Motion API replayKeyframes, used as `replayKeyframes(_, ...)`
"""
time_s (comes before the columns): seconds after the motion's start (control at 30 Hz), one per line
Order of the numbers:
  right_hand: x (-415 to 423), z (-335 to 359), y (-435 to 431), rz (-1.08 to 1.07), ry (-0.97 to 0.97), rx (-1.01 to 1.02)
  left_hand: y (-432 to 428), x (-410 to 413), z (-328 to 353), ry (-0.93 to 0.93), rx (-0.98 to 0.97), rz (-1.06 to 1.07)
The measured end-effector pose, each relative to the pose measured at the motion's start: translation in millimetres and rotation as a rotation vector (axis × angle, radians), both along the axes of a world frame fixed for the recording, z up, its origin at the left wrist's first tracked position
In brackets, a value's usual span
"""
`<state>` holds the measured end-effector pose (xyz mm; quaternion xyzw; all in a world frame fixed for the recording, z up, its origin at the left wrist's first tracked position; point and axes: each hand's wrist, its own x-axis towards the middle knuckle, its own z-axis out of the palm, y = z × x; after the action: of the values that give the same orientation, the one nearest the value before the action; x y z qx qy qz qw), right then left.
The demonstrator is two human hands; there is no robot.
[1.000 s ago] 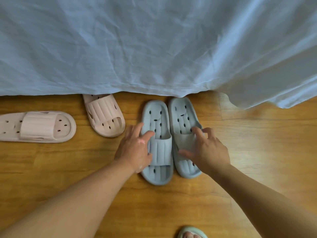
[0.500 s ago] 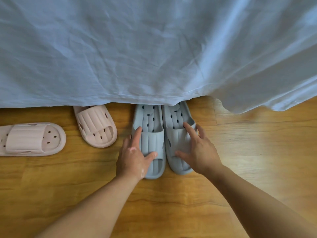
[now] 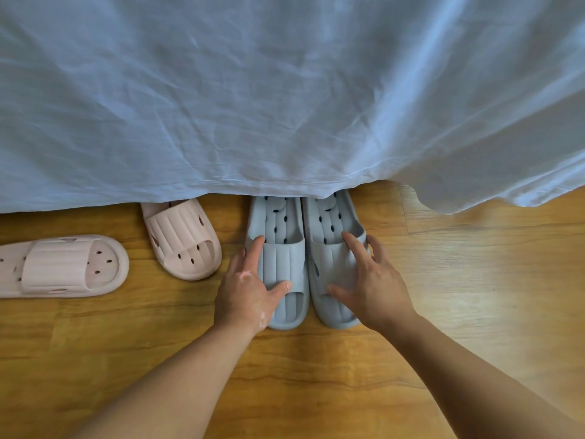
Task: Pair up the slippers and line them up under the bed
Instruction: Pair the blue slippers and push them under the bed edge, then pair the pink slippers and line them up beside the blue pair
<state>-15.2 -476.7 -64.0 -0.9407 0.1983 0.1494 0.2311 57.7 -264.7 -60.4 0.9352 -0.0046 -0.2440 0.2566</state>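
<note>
Two grey-blue slippers lie side by side on the wooden floor, heels hidden under the hanging bed sheet. My left hand rests spread on the strap of the left grey slipper. My right hand rests spread on the strap of the right grey slipper. Neither hand grasps. One pink slipper sits to the left, its heel under the sheet, toe toward me. A second pink slipper lies sideways at the far left, apart from its mate.
The pale blue sheet hangs to the floor across the whole top of the view and dips lower at the right. Bare wooden floor stretches to the right of the grey pair and in front of it.
Both hands have pushed the grey pair away from me, so the heels now lie under the sheet. The pink slippers have not moved on the floor.
</note>
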Motion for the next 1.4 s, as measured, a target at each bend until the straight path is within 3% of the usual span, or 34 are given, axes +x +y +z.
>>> replayKeyframes(0.53,-14,3,4,0.016,0.046,-0.038,5,-13,-4,0.034,0.037,-0.061)
replayKeyframes(0.7,-5,40,11,0.099,0.086,-0.138,35,-1,31,0.244,0.074,-0.138)
replayKeyframes(0.8,6,81,44,0.285,0.042,-0.068,87,-5,66,0.446,0.234,-0.215)
replayKeyframes(0.9,25,108,95,0.516,0.212,0.001,150,-2,89,0.555,0.415,-0.301)
replayKeyframes(1.0,69,100,139,0.659,0.216,-0.025,211,28,89,0.482,0.525,-0.227)
replayKeyframes(1.13,140,65,197,0.743,0.127,-0.168,279,71,67,0.124,0.474,0.051)
replayKeyframes(1.2,167,52,222,0.763,0.072,-0.228,299,89,53,-0.002,0.458,0.084)
replayKeyframes(1.27,187,41,240,0.769,0.038,-0.274,310,104,37,-0.033,0.425,0.088)
replayKeyframes(1.4,194,26,259,0.708,0.086,-0.32,314,116,8,0.076,0.292,0.188)
